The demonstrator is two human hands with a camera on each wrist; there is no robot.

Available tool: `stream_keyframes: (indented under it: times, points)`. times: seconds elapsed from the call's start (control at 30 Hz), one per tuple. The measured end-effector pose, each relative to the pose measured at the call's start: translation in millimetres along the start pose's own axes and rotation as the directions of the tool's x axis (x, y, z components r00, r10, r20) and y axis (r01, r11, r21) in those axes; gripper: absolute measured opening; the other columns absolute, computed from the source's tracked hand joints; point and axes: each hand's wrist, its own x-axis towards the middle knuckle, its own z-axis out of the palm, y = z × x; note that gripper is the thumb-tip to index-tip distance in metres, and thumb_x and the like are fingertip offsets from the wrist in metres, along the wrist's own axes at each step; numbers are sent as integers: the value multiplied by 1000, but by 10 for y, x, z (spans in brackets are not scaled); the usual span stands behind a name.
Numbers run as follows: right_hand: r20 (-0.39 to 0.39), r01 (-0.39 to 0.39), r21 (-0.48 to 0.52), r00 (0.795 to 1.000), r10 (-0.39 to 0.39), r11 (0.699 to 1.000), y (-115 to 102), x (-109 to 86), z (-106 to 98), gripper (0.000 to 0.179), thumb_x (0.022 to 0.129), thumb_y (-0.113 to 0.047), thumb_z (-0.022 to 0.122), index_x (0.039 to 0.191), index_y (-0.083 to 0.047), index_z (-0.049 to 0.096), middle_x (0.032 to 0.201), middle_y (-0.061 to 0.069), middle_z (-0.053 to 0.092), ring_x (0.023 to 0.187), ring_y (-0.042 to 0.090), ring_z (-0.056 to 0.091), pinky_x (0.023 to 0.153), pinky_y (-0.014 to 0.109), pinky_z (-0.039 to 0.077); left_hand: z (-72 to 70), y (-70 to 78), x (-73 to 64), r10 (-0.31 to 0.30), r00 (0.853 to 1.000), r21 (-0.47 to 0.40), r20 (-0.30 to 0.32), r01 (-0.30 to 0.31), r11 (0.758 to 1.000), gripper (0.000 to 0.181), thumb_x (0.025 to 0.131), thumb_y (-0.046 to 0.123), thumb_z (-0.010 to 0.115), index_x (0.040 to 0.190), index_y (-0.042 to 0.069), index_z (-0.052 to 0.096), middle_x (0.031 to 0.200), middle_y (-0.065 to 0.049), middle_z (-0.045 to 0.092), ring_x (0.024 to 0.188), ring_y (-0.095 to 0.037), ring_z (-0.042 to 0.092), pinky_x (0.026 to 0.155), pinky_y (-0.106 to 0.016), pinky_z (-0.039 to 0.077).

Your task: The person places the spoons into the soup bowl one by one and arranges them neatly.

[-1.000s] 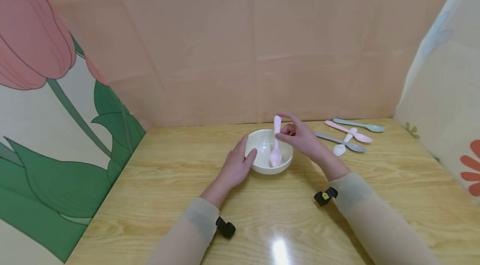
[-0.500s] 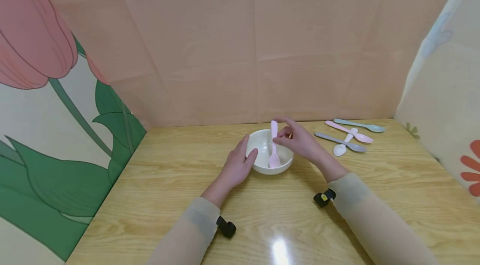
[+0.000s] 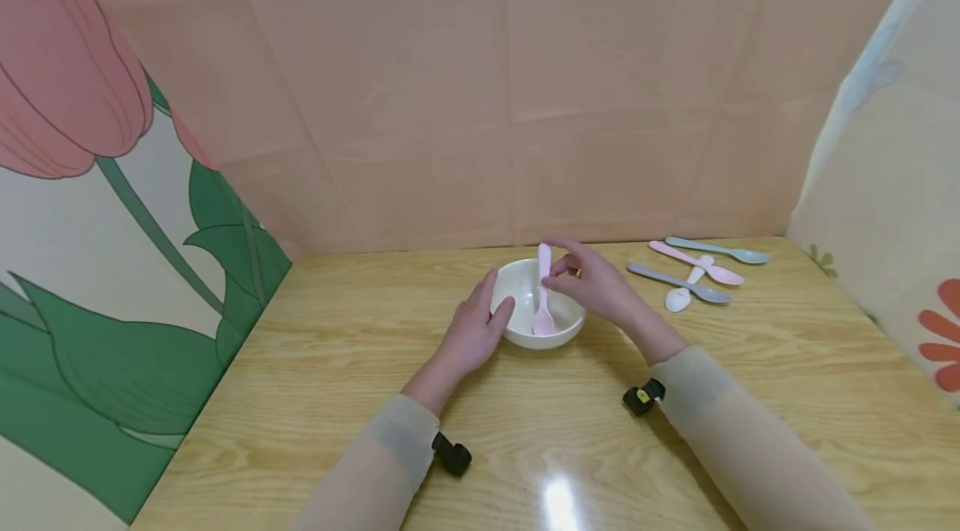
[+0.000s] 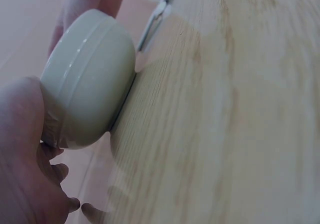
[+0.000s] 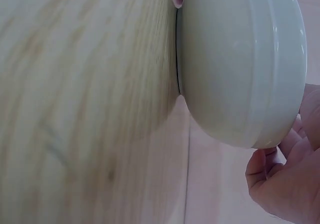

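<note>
A white bowl stands upright on the wooden table. My left hand grips its left side, the thumb over the rim and the fingers along the outside. In the left wrist view, the bowl hides part of those fingers. My right hand pinches the handle of a pale pink spoon between thumb and fingers. The spoon leans steeply in the bowl, its scoop low inside near the front wall. From the right wrist, the right hand shows beside the bowl's rim, and the spoon is hidden.
Right of the bowl lie several spoons: a grey spoon across a white spoon, a pink spoon and a blue-green spoon near the back edge. A peach backdrop rises behind the table.
My right hand has shifted slightly left with the pink spoon, and the spoon's top and scoop have both moved left within the bowl. My left hand and the bowl stay in place.
</note>
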Motion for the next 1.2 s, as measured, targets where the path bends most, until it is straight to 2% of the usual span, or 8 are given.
stream_keyframes:
  times: [0.2, 0.53, 0.67, 0.77, 0.87, 1.07, 1.2]
  points:
    - [1, -9, -34, 1000, 9, 999, 3, 44, 30, 69, 103, -17, 82, 165, -16, 51, 108, 8, 78, 96, 26, 70, 84, 40, 51, 7, 0, -2, -2, 1000, 13, 1, 2, 1000, 73, 119, 52, 37, 179, 15, 17, 181, -14, 26, 166, -30, 24, 135, -59, 13]
    - [11, 5, -95, 1000, -4, 995, -52, 86, 67, 65, 101, -12, 81, 160, -7, 54, 105, 8, 79, 97, 27, 71, 86, 41, 52, 3, 9, -6, 12, 1000, 11, -8, -12, 1000, 71, 120, 47, 39, 178, 12, 19, 180, -16, 27, 166, -32, 25, 134, -60, 14]
    - [18, 4, -139, 1000, -2, 990, -76, 98, 73, 62, 102, -11, 80, 158, -4, 55, 106, 7, 79, 101, 30, 70, 92, 47, 51, -3, 11, -5, 12, 1000, 17, -9, -12, 1000, 71, 120, 47, 39, 178, 11, 19, 180, -16, 28, 166, -32, 26, 134, -60, 15]
    - [19, -4, -159, 1000, 7, 987, -97, 95, 73, 61, 102, -10, 79, 157, -3, 56, 108, 7, 78, 111, 37, 67, 100, 53, 49, -7, 10, 2, 6, 1000, 21, -7, -6, 1000, 71, 120, 46, 40, 178, 11, 19, 180, -16, 29, 166, -32, 26, 134, -60, 16]
    - [19, -17, -159, 1000, 20, 987, -108, 85, 71, 60, 102, -11, 79, 157, -3, 56, 109, 6, 78, 117, 40, 64, 104, 56, 47, -3, 4, 11, -1, 1000, 21, -5, 1, 1000, 71, 120, 45, 40, 178, 11, 19, 180, -16, 28, 166, -31, 26, 134, -60, 16]
    - [20, -22, -139, 1000, 25, 990, -104, 81, 59, 60, 103, -12, 79, 158, -2, 57, 110, 6, 78, 115, 36, 62, 105, 58, 46, -7, 23, -3, 3, 1000, 16, -10, -3, 1000, 70, 120, 44, 41, 178, 10, 19, 180, -16, 29, 166, -32, 27, 134, -60, 16]
    - [26, -30, -121, 999, 33, 992, -88, 88, 34, 60, 103, -15, 78, 158, -2, 57, 112, 7, 78, 112, 33, 61, 102, 53, 47, -5, 13, -2, 13, 1000, 16, -15, -13, 1000, 70, 120, 44, 40, 177, 8, 20, 179, -16, 30, 165, -33, 27, 134, -61, 17]
